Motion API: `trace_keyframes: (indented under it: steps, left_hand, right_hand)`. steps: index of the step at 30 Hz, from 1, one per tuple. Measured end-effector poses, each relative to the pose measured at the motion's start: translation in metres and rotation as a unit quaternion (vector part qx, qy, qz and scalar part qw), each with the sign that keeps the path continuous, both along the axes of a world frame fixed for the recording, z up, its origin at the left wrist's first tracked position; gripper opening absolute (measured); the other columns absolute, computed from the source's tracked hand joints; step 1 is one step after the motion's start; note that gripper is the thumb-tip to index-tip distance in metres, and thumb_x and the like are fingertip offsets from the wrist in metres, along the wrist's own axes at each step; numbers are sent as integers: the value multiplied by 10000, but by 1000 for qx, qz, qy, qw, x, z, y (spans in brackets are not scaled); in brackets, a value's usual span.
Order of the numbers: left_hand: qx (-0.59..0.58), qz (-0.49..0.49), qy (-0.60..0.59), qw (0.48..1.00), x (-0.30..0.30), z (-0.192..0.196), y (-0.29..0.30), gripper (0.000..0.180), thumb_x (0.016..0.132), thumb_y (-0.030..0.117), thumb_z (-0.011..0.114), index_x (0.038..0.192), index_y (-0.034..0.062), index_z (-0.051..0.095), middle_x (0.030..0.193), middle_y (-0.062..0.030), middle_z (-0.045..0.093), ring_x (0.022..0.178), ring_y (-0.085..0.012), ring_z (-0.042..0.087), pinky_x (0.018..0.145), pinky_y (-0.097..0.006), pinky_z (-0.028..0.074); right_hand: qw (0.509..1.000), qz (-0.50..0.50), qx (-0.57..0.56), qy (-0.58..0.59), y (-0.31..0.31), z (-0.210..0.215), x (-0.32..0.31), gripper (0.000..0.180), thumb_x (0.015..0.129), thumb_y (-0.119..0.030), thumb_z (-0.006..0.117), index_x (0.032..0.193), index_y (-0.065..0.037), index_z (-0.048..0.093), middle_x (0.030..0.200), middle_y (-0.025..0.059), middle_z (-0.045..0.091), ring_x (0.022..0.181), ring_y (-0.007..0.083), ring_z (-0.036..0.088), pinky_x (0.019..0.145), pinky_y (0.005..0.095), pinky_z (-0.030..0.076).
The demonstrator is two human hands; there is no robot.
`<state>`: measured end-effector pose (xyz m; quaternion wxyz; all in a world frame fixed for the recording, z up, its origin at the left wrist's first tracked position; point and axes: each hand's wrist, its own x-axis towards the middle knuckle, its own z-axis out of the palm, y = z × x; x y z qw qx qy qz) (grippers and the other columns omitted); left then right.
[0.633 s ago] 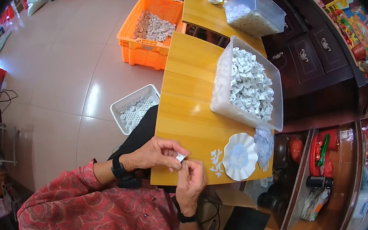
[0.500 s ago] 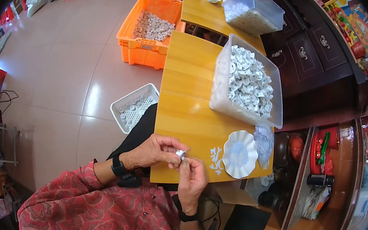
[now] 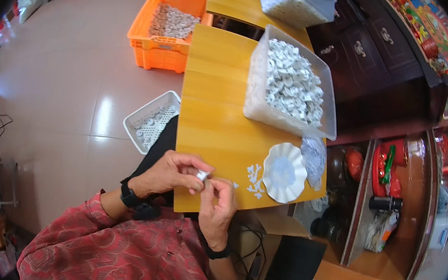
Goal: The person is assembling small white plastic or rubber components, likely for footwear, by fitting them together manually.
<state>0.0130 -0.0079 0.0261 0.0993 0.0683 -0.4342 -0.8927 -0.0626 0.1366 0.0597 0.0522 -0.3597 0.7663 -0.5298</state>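
A small white plastic part [image 3: 202,175] is pinched between the thumb and fingers of my left hand [image 3: 167,174], over the table's near left corner. My right hand [image 3: 217,208] meets it from the right, its thumb and index finger pressed together at the part's lower edge. Whatever sits between those right fingertips is too small to make out. Just right of my hands, several tiny white plastic pieces [image 3: 255,180] lie loose on the table. Beside them stands a white fluted dish [image 3: 269,170] containing pale bluish-white small pieces.
On the yellow wooden table [image 3: 215,95] a clear bin [image 3: 252,96] is heaped with white parts, and a plastic bag [image 3: 313,161] lies by the dish. An orange crate [image 3: 158,58] and a white basket [image 3: 135,130] stand on the floor at left. Dark cabinets [image 3: 363,56] border the right.
The whole view has shifted, so the table and bins appear higher and further left. My hands stay together at the white part. A small white piece now shows on the table beside my right hand.
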Motion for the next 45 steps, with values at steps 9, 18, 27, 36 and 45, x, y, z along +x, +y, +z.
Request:
trace_keyframes:
  steps: [9,18,27,36,45]
  left_hand:
    - [153,282,-56,945,25,-59,-72,322,953,106,604,1235,-44,564,1038,-117,670,815,-116,649,731,-215,552]
    - [410,360,-197,815,71,-293,-154,315,895,-40,621,1165,-107,473,1184,-226,537,1076,-306,588,902,-310,582]
    - [267,344,-254,864,61,-298,-161,286,914,24,609,1155,-75,491,1252,-166,429,1117,-354,551,960,-429,547]
    - [105,297,-170,934,24,-121,-120,282,939,140,633,1133,-60,589,1041,-122,632,924,-178,639,826,-264,548]
    - [40,246,-195,948,24,-107,-90,280,947,139,618,1138,-63,590,998,-115,635,824,-149,623,766,-251,536]
  right_hand:
    - [999,22,34,26,12,2,-6,88,893,-30,637,940,3,570,863,148,603,718,284,608,622,352,490]
    - [993,-64,98,-12,75,-18,-2,73,893,-38,658,917,15,612,813,96,614,655,146,622,578,258,486]
    - [931,-249,115,-240,164,-3,26,170,936,-111,616,1047,15,640,819,102,712,649,110,658,601,252,528]
    - [905,-284,301,-102,245,-34,41,168,908,-146,630,976,7,636,772,128,678,609,216,645,560,326,506]
    - [885,-268,376,-57,275,-66,41,156,879,-126,635,958,8,634,774,139,677,607,240,639,589,369,511]
